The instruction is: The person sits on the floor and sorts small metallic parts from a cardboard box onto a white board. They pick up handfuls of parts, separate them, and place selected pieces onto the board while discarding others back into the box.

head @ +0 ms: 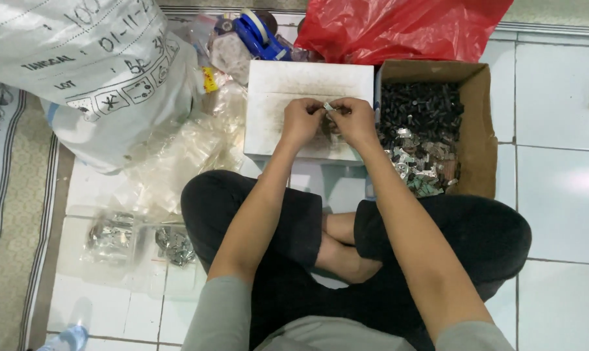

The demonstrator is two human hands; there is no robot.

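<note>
Both hands meet over the middle of the scene: the left hand (301, 120) and the right hand (354, 119) are drawn together, fingertips pinching a small silvery metal piece (329, 106) between them, held just above the flat white box top (307, 84) that serves as a work surface. It looks like a fitting or joining step on that tiny part, both thumbs pressing in; exactly how the piece is being worked is too small to tell.

Just beside the right hand sits an open brown cardboard box (479, 130), filled with small dark parts toward the back and shiny silver scraps toward the front. Over on the left, on the white tiled floor (561, 195), lie clear plastic bags of silvery parts (112, 235), with a large white woven sack (80, 65) behind them. A red plastic bag (398, 26) and a blue tape dispenser (258, 36) sit beyond the white box.

Any next handling would call for a fine, steady pinch, as the piece is tiny and easily dropped.
</note>
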